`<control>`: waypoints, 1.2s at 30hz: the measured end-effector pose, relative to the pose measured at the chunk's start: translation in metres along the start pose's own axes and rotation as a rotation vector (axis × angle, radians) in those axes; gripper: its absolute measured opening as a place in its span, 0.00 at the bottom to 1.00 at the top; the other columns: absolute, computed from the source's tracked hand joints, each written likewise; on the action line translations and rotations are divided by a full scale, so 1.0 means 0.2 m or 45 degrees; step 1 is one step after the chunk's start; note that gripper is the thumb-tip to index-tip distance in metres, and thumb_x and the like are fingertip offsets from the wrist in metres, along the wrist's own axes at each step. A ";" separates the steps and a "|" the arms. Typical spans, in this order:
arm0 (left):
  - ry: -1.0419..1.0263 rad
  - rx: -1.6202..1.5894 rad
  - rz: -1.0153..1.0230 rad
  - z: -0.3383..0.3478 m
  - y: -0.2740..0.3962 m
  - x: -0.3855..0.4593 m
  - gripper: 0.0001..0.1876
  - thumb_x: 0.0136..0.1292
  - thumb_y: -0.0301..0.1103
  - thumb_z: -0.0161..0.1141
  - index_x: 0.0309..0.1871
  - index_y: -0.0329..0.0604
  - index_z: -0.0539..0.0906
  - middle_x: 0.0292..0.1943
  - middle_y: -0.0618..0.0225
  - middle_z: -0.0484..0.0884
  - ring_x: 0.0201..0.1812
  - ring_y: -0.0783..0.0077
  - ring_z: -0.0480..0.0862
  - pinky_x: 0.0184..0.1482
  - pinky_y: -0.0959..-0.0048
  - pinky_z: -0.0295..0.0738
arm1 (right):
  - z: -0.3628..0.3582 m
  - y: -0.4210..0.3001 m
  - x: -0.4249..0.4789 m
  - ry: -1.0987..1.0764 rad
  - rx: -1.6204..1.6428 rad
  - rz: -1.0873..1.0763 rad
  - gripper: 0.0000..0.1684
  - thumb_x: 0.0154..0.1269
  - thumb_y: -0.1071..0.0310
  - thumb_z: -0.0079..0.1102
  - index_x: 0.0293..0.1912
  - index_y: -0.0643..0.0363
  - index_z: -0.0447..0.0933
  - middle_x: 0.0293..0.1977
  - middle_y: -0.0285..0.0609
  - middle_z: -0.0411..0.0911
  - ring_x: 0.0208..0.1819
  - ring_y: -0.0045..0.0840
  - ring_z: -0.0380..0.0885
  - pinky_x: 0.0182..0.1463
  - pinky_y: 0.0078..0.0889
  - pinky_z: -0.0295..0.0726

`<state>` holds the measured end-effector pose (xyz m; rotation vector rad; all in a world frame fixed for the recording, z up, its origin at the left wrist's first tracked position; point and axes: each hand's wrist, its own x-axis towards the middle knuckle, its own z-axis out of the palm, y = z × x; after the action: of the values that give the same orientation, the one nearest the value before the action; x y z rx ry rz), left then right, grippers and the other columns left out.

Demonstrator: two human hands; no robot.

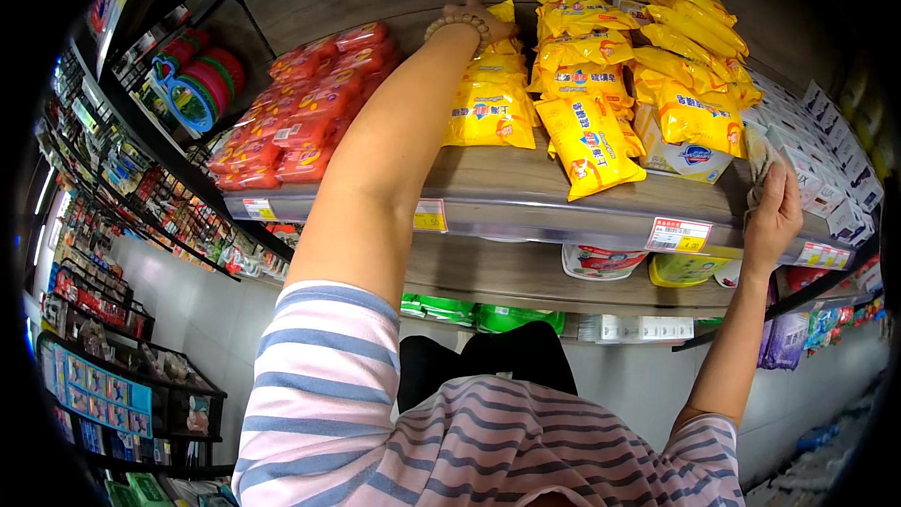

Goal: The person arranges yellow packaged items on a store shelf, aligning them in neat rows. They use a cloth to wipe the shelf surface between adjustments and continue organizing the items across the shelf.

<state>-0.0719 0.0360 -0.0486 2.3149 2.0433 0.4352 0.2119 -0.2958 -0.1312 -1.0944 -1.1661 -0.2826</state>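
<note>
My left hand (486,20), with a beaded bracelet at the wrist, reaches to the back of a row of yellow soap packets (493,109). It touches the packets at the rear; its fingers are partly hidden, so its grip cannot be told. A crumpled, greyish cloth (760,155) is held in my right hand (774,208), near the shelf's front edge at the right. Between the hands, more yellow soap packets (590,144) lie stacked, one tilted over the front. Others (700,109) rest on a white and yellow soap box (679,155).
Red-wrapped soap packs (310,102) are piled at the left. White soap boxes (802,162) stand in rows at the right. Price tags line the shelf's front rail (507,218). Tubs (605,260) sit on the shelf below. Other racks (127,296) stand across the aisle.
</note>
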 end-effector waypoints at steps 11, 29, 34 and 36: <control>0.238 -0.265 -0.166 -0.06 0.08 -0.20 0.44 0.46 0.60 0.61 0.63 0.42 0.62 0.62 0.54 0.58 0.59 0.55 0.70 0.57 0.60 0.69 | 0.01 -0.03 0.01 0.036 -0.038 -0.025 0.16 0.68 0.63 0.50 0.46 0.67 0.76 0.34 0.34 0.76 0.35 0.13 0.69 0.40 0.14 0.68; 0.092 0.063 -0.173 -0.09 0.19 -0.24 0.39 0.52 0.54 0.57 0.65 0.46 0.59 0.62 0.48 0.65 0.65 0.45 0.60 0.61 0.32 0.43 | 0.03 -0.05 0.00 0.076 -0.110 -0.118 0.15 0.68 0.65 0.50 0.45 0.66 0.76 0.33 0.35 0.77 0.34 0.14 0.71 0.40 0.17 0.70; 0.093 0.053 -0.259 -0.06 0.23 -0.23 0.39 0.52 0.47 0.62 0.64 0.45 0.58 0.61 0.43 0.63 0.65 0.43 0.59 0.60 0.31 0.43 | 0.02 -0.06 0.00 0.048 -0.121 -0.073 0.15 0.68 0.64 0.50 0.45 0.65 0.76 0.34 0.37 0.78 0.35 0.15 0.72 0.41 0.18 0.70; 0.066 -0.118 -0.230 -0.07 0.22 -0.23 0.40 0.51 0.48 0.63 0.64 0.44 0.58 0.61 0.43 0.64 0.65 0.45 0.60 0.61 0.36 0.50 | 0.02 -0.06 0.00 0.054 -0.137 -0.116 0.15 0.68 0.64 0.50 0.45 0.65 0.77 0.34 0.36 0.78 0.34 0.15 0.71 0.40 0.17 0.70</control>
<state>-0.0367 -0.0181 -0.0350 2.0665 2.1808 0.5725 0.2021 -0.2983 -0.1243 -1.1251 -1.1754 -0.4421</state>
